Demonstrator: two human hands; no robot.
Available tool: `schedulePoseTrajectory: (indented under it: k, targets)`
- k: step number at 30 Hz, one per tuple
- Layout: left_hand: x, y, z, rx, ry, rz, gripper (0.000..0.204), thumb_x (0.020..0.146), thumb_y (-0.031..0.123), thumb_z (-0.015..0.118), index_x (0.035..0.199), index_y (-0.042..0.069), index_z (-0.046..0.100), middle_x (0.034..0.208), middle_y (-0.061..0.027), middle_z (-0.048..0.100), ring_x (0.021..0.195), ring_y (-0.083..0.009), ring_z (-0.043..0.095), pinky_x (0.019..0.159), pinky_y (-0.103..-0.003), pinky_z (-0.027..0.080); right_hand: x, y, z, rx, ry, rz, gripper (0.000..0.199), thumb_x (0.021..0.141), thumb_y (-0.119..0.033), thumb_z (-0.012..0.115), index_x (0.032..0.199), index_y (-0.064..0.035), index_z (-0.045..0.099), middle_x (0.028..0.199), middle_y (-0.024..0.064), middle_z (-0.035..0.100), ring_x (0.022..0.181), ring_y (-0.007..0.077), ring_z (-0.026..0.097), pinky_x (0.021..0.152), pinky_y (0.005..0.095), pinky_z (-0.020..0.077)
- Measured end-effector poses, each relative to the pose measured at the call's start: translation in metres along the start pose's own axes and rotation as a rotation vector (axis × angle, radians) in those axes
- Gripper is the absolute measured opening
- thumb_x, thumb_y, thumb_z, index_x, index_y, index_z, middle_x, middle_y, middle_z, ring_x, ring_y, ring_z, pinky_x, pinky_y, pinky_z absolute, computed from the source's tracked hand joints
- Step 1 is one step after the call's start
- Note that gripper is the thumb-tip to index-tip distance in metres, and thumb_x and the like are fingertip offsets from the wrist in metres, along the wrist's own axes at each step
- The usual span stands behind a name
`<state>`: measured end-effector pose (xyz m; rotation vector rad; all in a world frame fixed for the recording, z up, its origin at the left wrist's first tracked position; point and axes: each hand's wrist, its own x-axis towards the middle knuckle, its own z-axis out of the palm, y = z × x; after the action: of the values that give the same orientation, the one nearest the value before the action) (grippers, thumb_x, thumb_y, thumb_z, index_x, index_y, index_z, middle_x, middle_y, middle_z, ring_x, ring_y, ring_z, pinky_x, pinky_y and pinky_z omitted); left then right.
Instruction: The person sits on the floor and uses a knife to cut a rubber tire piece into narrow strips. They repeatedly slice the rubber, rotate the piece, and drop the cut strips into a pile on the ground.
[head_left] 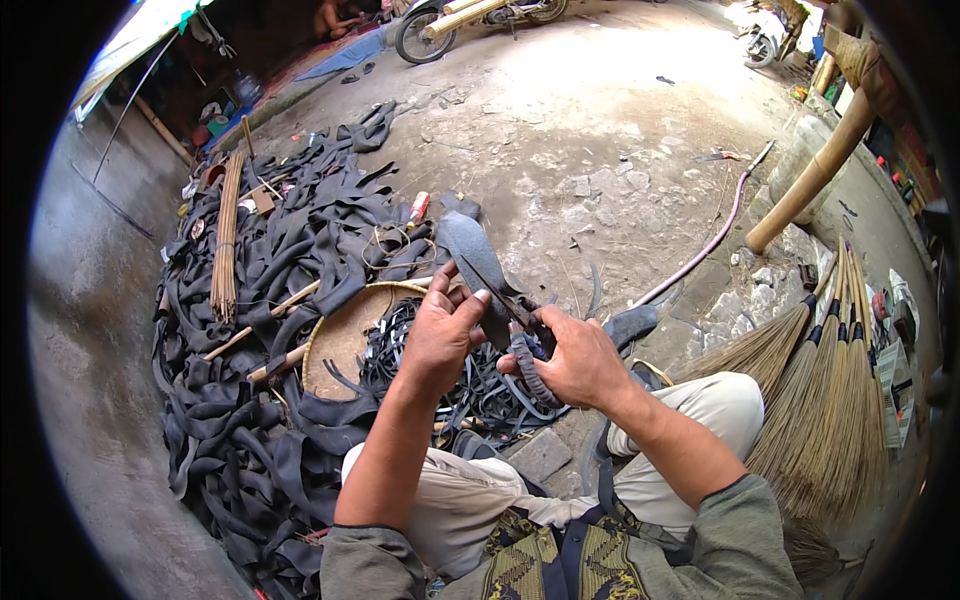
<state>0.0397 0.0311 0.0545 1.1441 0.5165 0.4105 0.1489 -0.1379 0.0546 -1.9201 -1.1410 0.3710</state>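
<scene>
Head view here, and what a busy floor. The ground [560, 160] is rough, patchy concrete, cracked and stony, with bright light hitting the far part. A stained grey wall [110, 330] runs up the left, and beside it sprawls a big pile of black rubber pieces [240, 440] with a bundle of thin sticks [228, 235] on top. A round tray [335, 355] sits just ahead of the person's legs, skinny dark strips [400, 345] heaped at its right side. Over on the right: straw brooms [815, 415], a thick bamboo post [812, 180] leaning at a slant, and a pinkish hose [715, 235] across the ground. A motorbike [430, 38] and a blue sheet [345, 52] are way at the back.

Writing-wise, a printed sheet [897, 395] is by the brooms and a red-and-white packet [418, 208] is near the pile, both too small to read.

Hands: the left hand [438, 335] pinches a dark rubber strip [466, 240] between thumb and fingers, up above the tray's right side. Right hand [580, 358] is curled around scissors [531, 372] with ribbed grey handles, blades against the strip. Can't tell how far apart they are.
</scene>
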Motion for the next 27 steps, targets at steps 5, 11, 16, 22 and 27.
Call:
schedulePoseTrajectory:
  k: [5, 11, 16, 22, 27]
  targets:
    - [0.007, -0.005, 0.008, -0.068, -0.049, 0.036, 0.058, 0.101, 0.007, 0.058, 0.152, 0.007, 0.031, 0.122, -0.0079, 0.063, 0.102, -0.0133, 0.066, 0.080, -0.034, 0.060, -0.002, 0.007, 0.006, 0.033, 0.045, 0.059, 0.068, 0.075, -0.066, 0.081, 0.091, -0.0023, 0.065, 0.073, 0.0182, 0.069, 0.073, 0.0414, 0.071, 0.063, 0.0471, 0.0533]
    - [0.014, -0.003, 0.001, -0.129, 0.032, 0.038, 0.047, 0.102, 0.005, 0.057, 0.146, 0.008, 0.039, 0.123, -0.0088, 0.062, 0.104, -0.0191, 0.068, 0.078, -0.039, 0.065, -0.006, 0.016, 0.008, 0.091, 0.008, 0.033, 0.066, 0.074, -0.065, 0.082, 0.089, -0.0036, 0.065, 0.069, 0.0164, 0.068, 0.068, 0.0392, 0.070, 0.060, 0.0459, 0.0529]
    - [0.010, -0.008, 0.003, -0.048, 0.038, -0.022, 0.045, 0.102, 0.005, 0.057, 0.144, 0.006, 0.041, 0.122, -0.0095, 0.062, 0.104, -0.0200, 0.068, 0.076, -0.039, 0.065, -0.006, 0.021, 0.009, -0.015, 0.077, -0.077, 0.067, 0.073, -0.065, 0.082, 0.094, -0.0034, 0.065, 0.075, 0.0151, 0.069, 0.072, 0.0383, 0.069, 0.063, 0.0460, 0.0506]
    - [0.007, -0.024, 0.013, -0.096, -0.081, -0.066, 0.047, 0.102, 0.005, 0.057, 0.147, 0.007, 0.040, 0.124, -0.0092, 0.060, 0.105, -0.0193, 0.067, 0.086, -0.042, 0.063, -0.008, 0.032, 0.007, -0.037, 0.068, -0.037, 0.065, 0.073, -0.058, 0.086, 0.097, -0.0009, 0.065, 0.077, 0.0166, 0.068, 0.072, 0.0414, 0.068, 0.064, 0.0471, 0.0516]
    - [0.012, -0.026, 0.007, -0.106, -0.081, -0.049, 0.048, 0.102, 0.007, 0.058, 0.146, 0.006, 0.041, 0.123, -0.0083, 0.060, 0.105, -0.0189, 0.066, 0.083, -0.041, 0.064, -0.013, 0.029, 0.009, -0.013, 0.001, 0.102, 0.064, 0.073, -0.062, 0.084, 0.091, -0.0032, 0.065, 0.072, 0.0170, 0.067, 0.068, 0.0409, 0.068, 0.060, 0.0474, 0.0513]
